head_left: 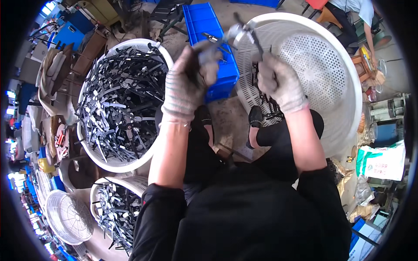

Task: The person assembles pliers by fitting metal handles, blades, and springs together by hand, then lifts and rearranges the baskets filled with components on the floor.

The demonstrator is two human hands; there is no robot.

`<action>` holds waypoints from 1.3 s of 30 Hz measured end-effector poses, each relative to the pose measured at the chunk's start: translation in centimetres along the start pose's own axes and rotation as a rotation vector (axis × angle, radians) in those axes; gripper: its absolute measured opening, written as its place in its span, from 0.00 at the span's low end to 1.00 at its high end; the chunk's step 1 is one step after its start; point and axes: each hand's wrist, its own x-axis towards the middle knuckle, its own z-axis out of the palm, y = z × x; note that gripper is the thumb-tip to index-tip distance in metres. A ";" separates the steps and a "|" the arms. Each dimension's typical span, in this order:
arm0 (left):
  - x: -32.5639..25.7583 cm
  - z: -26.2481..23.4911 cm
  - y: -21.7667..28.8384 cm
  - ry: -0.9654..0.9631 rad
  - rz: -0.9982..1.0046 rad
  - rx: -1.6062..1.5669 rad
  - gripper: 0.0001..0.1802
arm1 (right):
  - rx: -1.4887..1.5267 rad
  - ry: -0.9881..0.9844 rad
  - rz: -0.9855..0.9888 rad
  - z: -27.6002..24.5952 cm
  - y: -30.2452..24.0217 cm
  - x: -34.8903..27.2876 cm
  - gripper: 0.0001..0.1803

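Note:
Both my hands wear stained, light knit gloves and are raised above my knees. My left hand is closed, with a greyish piece blurred by motion at its fingertips. My right hand is wrapped round a long, dark metal part that rises from the fist. A shiny metal end lies at the top of that part, between the hands; smearing hides its exact shape and whether the two pieces touch. Behind the hands stands a blue plastic crate with a few dark parts on it.
On the left, a round white basket is heaped with dark metal parts. A smaller filled basket and a white sieve-like basket stand nearer. A large white perforated basket leans at right. Another person's arm shows far right.

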 end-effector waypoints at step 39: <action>4.2 -7.7 -3.0 0.358 0.147 0.065 0.20 | -1.792 0.420 0.126 -3.4 11.6 18.5 0.11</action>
